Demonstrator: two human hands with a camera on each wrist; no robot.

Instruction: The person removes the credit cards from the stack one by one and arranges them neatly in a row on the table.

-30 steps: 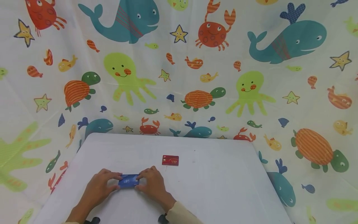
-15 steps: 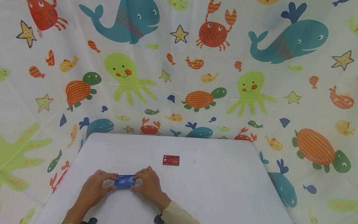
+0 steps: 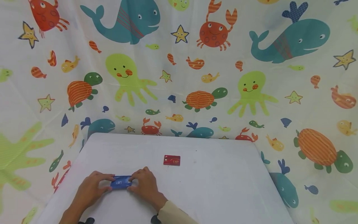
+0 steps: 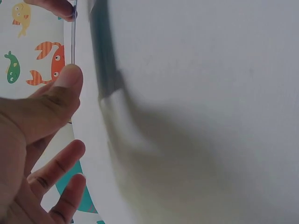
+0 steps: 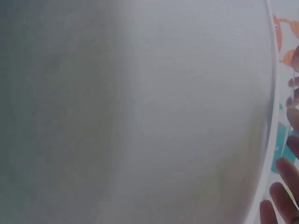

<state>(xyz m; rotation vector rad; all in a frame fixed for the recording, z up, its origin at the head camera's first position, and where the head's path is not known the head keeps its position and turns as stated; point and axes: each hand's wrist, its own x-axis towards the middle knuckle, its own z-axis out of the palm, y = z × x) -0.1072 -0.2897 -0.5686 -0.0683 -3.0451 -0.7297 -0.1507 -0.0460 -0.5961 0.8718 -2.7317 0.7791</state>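
Observation:
A blue card (image 3: 121,182) with pale lettering that reads upside down is held level between both hands in the head view. My left hand (image 3: 90,189) pinches its left end with thumb and fingertips. At the opposite end my right hand (image 3: 146,186) pinches it the same way. Edge-on in the left wrist view, the card (image 4: 73,37) shows as a thin strip above the surface, its shadow apart from it. Only part of the right hand (image 5: 286,186) enters the right wrist view. A red VIP card (image 3: 172,160) lies flat farther back, touched by neither hand.
Both cards are over a white table (image 3: 218,180). Behind it hangs a pale curtain (image 3: 156,102) printed with whales, crabs, turtles and octopuses, running along the table's back and sides.
Both hands and the blue card have shifted a little to the left in the head view. The camera view has drifted slightly; the red card lies as before.

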